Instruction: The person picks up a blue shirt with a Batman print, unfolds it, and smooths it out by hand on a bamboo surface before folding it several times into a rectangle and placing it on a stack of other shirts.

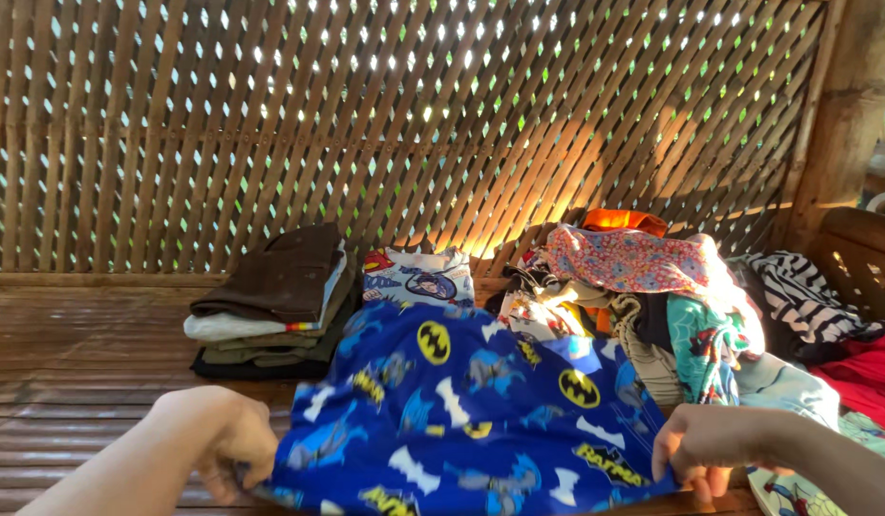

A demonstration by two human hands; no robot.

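While your left hand (227, 441) and right hand (714, 449) each pinch an edge of the blue shorts (461, 420) spread on the bench (70, 373), one folded stack (270, 306) stands done; the heap (691, 306) remains unsorted.

Bamboo hut at home: lattice wall (414, 124), slatted platform (70, 382), laundry piles (652, 296).

Left hand (223, 440) and right hand (705, 444) both clenched
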